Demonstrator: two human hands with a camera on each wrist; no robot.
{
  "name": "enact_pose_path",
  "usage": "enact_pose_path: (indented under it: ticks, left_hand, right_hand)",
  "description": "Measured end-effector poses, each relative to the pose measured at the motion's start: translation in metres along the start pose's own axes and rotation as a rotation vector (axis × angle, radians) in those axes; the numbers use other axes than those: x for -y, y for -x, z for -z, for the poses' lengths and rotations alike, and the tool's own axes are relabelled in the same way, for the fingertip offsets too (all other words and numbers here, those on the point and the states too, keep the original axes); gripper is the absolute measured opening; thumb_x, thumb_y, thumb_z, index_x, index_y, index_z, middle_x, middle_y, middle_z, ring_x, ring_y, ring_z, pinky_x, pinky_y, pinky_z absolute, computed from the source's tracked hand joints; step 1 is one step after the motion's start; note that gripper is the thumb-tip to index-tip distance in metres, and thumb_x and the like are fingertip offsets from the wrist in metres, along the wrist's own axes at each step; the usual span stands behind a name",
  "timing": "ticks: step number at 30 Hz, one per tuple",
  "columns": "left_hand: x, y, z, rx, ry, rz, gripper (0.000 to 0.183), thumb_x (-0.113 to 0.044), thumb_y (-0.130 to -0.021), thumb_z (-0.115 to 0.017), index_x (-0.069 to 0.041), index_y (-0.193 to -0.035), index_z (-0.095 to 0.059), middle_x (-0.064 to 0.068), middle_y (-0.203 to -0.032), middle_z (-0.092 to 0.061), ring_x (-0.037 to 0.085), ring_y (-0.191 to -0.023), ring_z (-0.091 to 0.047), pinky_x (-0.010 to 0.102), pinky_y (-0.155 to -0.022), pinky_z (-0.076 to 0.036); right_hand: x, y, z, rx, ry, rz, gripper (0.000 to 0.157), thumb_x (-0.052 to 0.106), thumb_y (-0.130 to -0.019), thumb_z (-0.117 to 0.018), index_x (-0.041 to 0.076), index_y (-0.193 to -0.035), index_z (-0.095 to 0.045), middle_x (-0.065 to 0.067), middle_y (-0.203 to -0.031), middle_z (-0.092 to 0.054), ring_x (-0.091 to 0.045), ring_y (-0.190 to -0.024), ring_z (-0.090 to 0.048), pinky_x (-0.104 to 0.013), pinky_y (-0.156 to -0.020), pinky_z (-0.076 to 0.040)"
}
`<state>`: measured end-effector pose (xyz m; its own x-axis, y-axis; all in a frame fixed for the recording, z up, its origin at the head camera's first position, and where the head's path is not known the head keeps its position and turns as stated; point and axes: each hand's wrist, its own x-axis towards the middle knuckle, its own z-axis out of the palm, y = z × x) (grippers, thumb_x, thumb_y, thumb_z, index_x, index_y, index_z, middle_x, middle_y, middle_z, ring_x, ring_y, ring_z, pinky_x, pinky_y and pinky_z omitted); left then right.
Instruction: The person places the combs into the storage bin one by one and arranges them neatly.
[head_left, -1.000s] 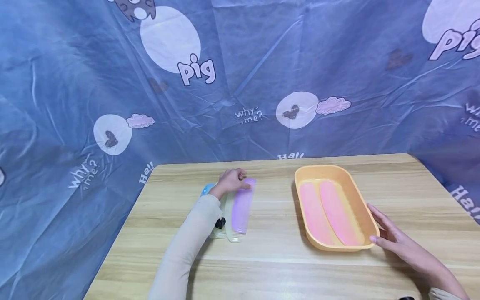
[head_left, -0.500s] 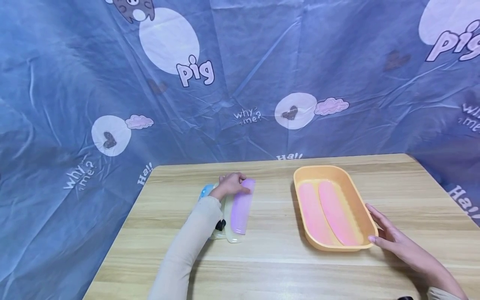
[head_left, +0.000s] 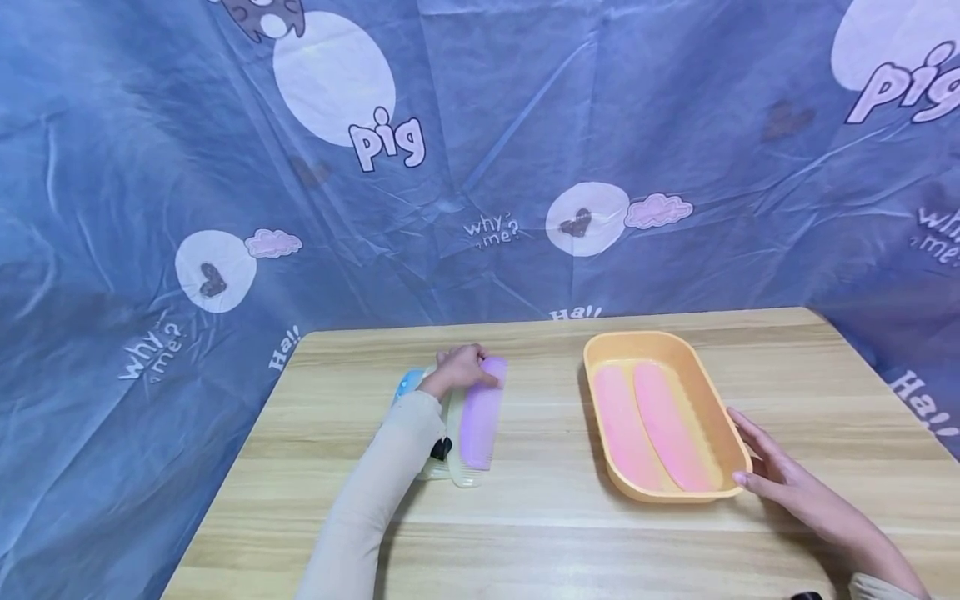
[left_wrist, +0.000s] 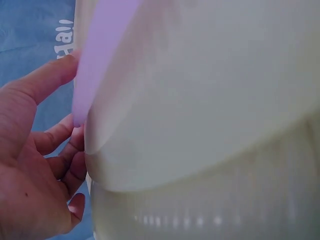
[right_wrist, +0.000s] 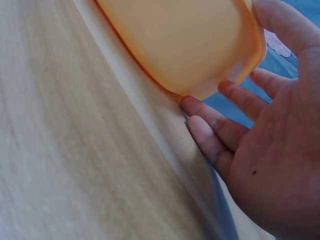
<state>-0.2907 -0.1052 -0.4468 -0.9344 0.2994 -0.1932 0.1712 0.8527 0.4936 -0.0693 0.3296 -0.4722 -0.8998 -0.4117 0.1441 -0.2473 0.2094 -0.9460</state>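
Observation:
My left hand (head_left: pixel 461 368) is at the far end of a purple comb (head_left: pixel 481 425), its thumb on one face and its fingertips at the edge, pinching it. In the left wrist view the purple comb (left_wrist: pixel 100 55) stands between thumb and index finger, over pale green combs (left_wrist: pixel 200 125). A pale green comb (head_left: pixel 456 467) lies partly under the purple one, and a blue comb (head_left: pixel 408 382) pokes out left of the hand. My right hand (head_left: pixel 783 479) holds the near right corner of a yellow-orange tray (head_left: pixel 723 417), thumb at the rim and fingers against the outer wall.
Two pink combs, a left one (head_left: pixel 626 425) and a right one (head_left: pixel 670 425), lie lengthwise inside the tray. The wooden table (head_left: pixel 540 533) ends at a blue printed cloth (head_left: pixel 420 275) hanging behind. A light sleeve (head_left: pixel 375 500) crosses the near side of the comb pile.
My left hand has come down onto the purple comb's far end, its fingers closing there. The right hand keeps its place at the tray. The head view has shifted slightly.

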Motion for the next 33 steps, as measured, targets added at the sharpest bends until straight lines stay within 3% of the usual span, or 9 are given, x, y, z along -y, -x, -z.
enact_pose_path:
  ticks: [8, 11, 15, 18, 21, 24, 29, 33]
  left_hand:
    - [-0.003, 0.000, -0.001, -0.003, -0.002, 0.017, 0.062, -0.038, -0.072, -0.082, -0.010, -0.123, -0.060, 0.003, -0.126, -0.064, 0.030, -0.118, -0.053, 0.045, -0.106, -0.027]
    - [-0.004, 0.000, -0.001, 0.006, 0.024, 0.033, 0.064, -0.037, -0.073, -0.082, -0.011, -0.126, -0.057, 0.003, -0.127, -0.063, 0.027, -0.116, -0.057, 0.041, -0.106, -0.034]
    - [-0.004, 0.000, 0.001, 0.024, 0.070, 0.040, 0.062, -0.035, -0.074, -0.081, -0.012, -0.125, -0.055, 0.005, -0.123, -0.064, 0.023, -0.105, -0.061, 0.037, -0.093, -0.047]
    - [-0.005, 0.001, 0.002, 0.033, 0.101, 0.034, 0.060, -0.033, -0.074, -0.081, -0.012, -0.124, -0.054, 0.007, -0.118, -0.065, 0.022, -0.098, -0.062, 0.034, -0.086, -0.050]
    - [-0.005, 0.002, 0.003, 0.038, 0.164, 0.027, 0.055, -0.028, -0.077, -0.079, -0.011, -0.123, -0.054, 0.008, -0.119, -0.065, 0.021, -0.097, -0.064, 0.031, -0.083, -0.052]
    - [-0.005, 0.002, 0.004, 0.051, 0.288, 0.008, 0.048, -0.018, -0.080, -0.074, -0.008, -0.122, -0.054, 0.011, -0.118, -0.066, 0.019, -0.094, -0.066, 0.028, -0.078, -0.053]
    - [-0.007, -0.002, 0.009, 0.069, 0.439, -0.033, 0.043, -0.008, -0.080, -0.070, -0.006, -0.121, -0.055, 0.007, -0.085, -0.065, 0.013, -0.070, -0.060, 0.025, -0.064, -0.051]
    - [-0.009, -0.004, 0.014, 0.045, 0.498, -0.056, 0.044, -0.005, -0.080, -0.070, -0.006, -0.122, -0.056, 0.006, -0.078, -0.059, 0.011, -0.059, -0.054, 0.025, -0.059, -0.049]
  right_hand:
    - [-0.002, -0.001, -0.001, 0.008, -0.014, -0.004, 0.080, -0.014, -0.094, -0.041, 0.008, -0.155, 0.006, 0.032, -0.148, -0.015, 0.020, -0.124, -0.034, -0.006, -0.091, -0.038]
    - [-0.001, -0.001, -0.001, 0.007, -0.009, -0.010, 0.080, -0.013, -0.094, -0.042, 0.009, -0.155, 0.005, 0.032, -0.148, -0.015, 0.020, -0.124, -0.034, -0.006, -0.091, -0.039]
    - [-0.001, -0.001, 0.000, 0.012, -0.011, -0.001, 0.080, -0.014, -0.094, -0.041, 0.008, -0.155, 0.005, 0.031, -0.149, -0.015, 0.019, -0.124, -0.036, -0.006, -0.091, -0.039]
    - [-0.001, -0.001, 0.001, 0.017, -0.012, -0.001, 0.079, -0.014, -0.094, -0.041, 0.008, -0.155, 0.005, 0.031, -0.150, -0.015, 0.018, -0.124, -0.036, -0.005, -0.091, -0.039]
    - [-0.002, -0.001, 0.001, 0.022, -0.018, 0.000, 0.079, -0.015, -0.094, -0.041, 0.008, -0.155, 0.005, 0.032, -0.150, -0.014, 0.018, -0.124, -0.036, -0.006, -0.091, -0.039]
    - [-0.004, -0.002, 0.002, 0.031, -0.032, 0.005, 0.080, -0.015, -0.094, -0.040, 0.009, -0.155, 0.005, 0.031, -0.150, -0.015, 0.018, -0.124, -0.036, -0.006, -0.091, -0.039]
    - [-0.001, -0.001, 0.003, 0.019, -0.014, -0.027, 0.080, -0.013, -0.095, -0.041, 0.011, -0.155, 0.005, 0.032, -0.149, -0.015, 0.019, -0.123, -0.037, -0.006, -0.090, -0.040]
    - [0.000, -0.003, 0.005, 0.018, 0.006, -0.038, 0.080, -0.011, -0.095, -0.042, 0.011, -0.155, 0.005, 0.033, -0.148, -0.013, 0.019, -0.122, -0.036, -0.006, -0.090, -0.039]
